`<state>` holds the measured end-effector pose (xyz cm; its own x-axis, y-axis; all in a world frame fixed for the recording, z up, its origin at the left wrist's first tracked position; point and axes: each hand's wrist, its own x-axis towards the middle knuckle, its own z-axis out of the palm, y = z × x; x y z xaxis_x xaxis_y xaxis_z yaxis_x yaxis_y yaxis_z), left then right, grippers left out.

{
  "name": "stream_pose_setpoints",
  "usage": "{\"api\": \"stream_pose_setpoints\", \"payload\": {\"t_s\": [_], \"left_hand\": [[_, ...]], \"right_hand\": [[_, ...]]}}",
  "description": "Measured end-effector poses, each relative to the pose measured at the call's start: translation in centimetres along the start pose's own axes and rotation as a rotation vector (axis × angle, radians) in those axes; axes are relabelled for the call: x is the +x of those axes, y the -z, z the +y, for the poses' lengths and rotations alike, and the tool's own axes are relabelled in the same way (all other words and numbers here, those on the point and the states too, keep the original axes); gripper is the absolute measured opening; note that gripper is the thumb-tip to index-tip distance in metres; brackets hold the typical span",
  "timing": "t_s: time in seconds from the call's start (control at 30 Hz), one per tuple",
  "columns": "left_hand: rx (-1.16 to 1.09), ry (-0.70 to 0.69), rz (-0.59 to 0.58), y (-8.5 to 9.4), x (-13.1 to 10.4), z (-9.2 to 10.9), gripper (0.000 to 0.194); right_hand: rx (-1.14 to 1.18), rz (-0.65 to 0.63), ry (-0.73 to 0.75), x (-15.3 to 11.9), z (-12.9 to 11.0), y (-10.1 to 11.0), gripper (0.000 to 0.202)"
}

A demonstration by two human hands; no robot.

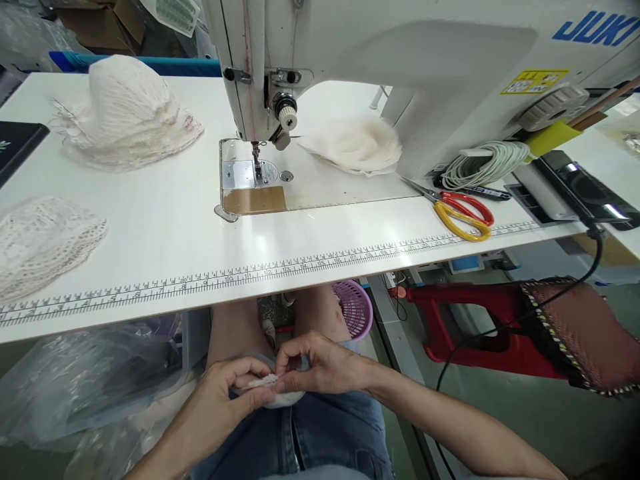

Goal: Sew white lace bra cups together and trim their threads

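Observation:
Over my lap, a small white fabric piece with a lacy edge is pinched between both hands. The thumb and fingers of my left hand close on its left side. My right hand grips the edge from the right, its fingertips close to the left ones. Parts of the piece are hidden by my fingers. Above my hands is the table, where a tall pile of white lace cups and a lower lace pile lie at the left. Cream fabric cups rest beside the sewing machine needle.
A JUKI sewing machine stands across the table. Scissors with red and yellow handles and a coil of pale cord lie at right. Below are a purple basket, a red stool and a bin with plastic bags.

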<state>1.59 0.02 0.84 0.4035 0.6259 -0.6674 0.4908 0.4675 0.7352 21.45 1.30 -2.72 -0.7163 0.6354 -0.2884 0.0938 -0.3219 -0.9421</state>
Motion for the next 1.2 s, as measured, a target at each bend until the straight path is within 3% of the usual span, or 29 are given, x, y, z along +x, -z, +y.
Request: {"api": "stream_pose_setpoints", "payload": {"t_s": [0.77,0.83,0.9,1.0,1.1,1.2], "left_hand": [[-0.099,0.007,-0.062,-0.4,0.6,0.5,0.032],[-0.106,0.024,-0.032,-0.2,0.6,0.1,0.035],[-0.11,0.016,0.002,0.0,0.6,-0.3,0.034],[-0.056,-0.141,0.12,0.1,0.8,-1.0,0.026],[0.068,-0.287,0.306,-0.3,1.2,-1.4,0.021],[0.034,-0.303,0.373,-1.0,1.4,-1.2,0.023]], "right_hand": [[0.056,0.02,-0.002,-1.0,-0.8,0.4,0.033],[-0.009,0.081,0.03,-1.4,-1.1,0.7,0.03],[-0.191,0.225,0.09,-2.0,-1.4,0.7,0.026],[-0.398,0.395,0.181,-2.8,-1.8,-0.3,0.019],[-0.335,0.347,0.175,-2.6,-1.5,-2.0,0.022],[-0.288,0.361,0.175,-1.3,-0.7,-3.4,0.04]]}}
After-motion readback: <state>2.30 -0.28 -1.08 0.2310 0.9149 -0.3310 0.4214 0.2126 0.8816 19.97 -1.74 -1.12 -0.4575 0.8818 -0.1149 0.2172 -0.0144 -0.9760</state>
